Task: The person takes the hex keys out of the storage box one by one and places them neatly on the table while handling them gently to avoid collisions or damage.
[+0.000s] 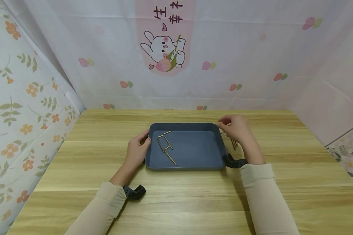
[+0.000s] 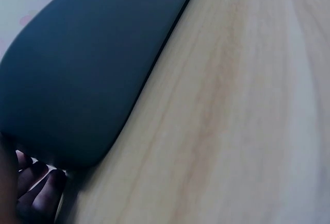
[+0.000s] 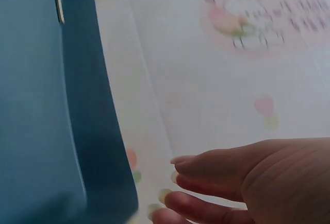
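A dark blue-grey rectangular tray [image 1: 188,169] lies on the wooden table. My left hand [image 1: 136,150] holds it at the left end, thumb by the rim and other fingers against the outer wall; in the left wrist view its fingertips [image 2: 49,188] show beside the tray's corner. Inside the tray, towards the left, lies a brass-coloured bent-rod frame [image 1: 168,143]. My right hand [image 1: 234,126] is by the far right corner, fingers loosely bent with nothing seen between them. Partly hidden under that hand, more brass-coloured rods [image 1: 233,143] lie on the table right of the tray.
Wood-grain tabletop [image 1: 182,202] extends around the tray. A white cloth [image 1: 223,49] with a rabbit print hangs behind the far edge, and a flowered cloth [image 1: 23,114] hangs on the left. A black wrist mount [image 1: 233,162] sits close to the tray's right wall.
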The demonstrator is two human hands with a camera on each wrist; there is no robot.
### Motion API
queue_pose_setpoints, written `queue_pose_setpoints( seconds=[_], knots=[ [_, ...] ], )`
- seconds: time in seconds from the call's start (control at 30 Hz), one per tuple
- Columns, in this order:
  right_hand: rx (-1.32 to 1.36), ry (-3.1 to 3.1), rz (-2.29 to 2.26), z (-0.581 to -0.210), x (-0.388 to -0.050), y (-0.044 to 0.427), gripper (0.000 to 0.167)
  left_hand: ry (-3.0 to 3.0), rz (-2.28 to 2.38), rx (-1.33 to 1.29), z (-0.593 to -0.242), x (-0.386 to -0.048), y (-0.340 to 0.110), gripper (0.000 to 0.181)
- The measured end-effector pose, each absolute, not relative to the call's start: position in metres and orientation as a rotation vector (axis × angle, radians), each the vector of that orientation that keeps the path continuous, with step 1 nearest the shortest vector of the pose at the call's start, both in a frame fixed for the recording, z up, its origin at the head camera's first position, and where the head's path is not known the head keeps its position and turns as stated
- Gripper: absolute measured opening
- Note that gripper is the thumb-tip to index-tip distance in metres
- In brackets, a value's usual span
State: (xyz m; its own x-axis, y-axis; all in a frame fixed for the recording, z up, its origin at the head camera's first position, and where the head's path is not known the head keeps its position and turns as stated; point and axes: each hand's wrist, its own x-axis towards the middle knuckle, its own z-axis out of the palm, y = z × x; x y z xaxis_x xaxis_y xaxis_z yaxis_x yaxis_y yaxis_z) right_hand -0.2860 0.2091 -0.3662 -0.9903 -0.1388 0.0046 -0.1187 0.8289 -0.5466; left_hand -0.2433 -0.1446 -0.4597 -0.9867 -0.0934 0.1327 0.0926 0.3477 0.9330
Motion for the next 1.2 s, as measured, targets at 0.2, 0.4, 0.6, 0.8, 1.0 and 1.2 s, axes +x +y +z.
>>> queue_pose_setpoints(
  seconds=[0.2, 0.4, 0.6, 0.8, 1.0, 1.2],
  knots=[
    [-0.372, 2.862, -0.915, -0.366, -0.282, 0.177, 0.033, -2.429, -1.726, 0.027, -0.463, -0.243, -0.147, 0.044],
    [-0.46, 2.782, -0.866, -0.362, -0.283, 0.153, 0.03, -2.43, -1.713, 0.047, -0.462, -0.241, -0.149, 0.044],
    [-0.593, 2.782, -0.734, -0.353, -0.285, 0.132, 0.028, -2.434, -1.718, 0.048, -0.462, -0.243, -0.148, 0.044],
    [-0.675, 2.783, -0.616, -0.349, -0.288, 0.115, 0.026, -2.441, -1.715, 0.026, -0.462, -0.245, -0.147, 0.044],
    [-0.719, 2.755, -0.547, -0.349, -0.292, 0.101, 0.027, -2.446, -1.708, 0.024, -0.463, -0.246, -0.146, 0.044],
    [-0.776, 2.703, -0.525, -0.355, -0.296, 0.089, 0.029, -2.44, -1.705, 0.024, -0.463, -0.246, -0.147, 0.043]
  ],
)
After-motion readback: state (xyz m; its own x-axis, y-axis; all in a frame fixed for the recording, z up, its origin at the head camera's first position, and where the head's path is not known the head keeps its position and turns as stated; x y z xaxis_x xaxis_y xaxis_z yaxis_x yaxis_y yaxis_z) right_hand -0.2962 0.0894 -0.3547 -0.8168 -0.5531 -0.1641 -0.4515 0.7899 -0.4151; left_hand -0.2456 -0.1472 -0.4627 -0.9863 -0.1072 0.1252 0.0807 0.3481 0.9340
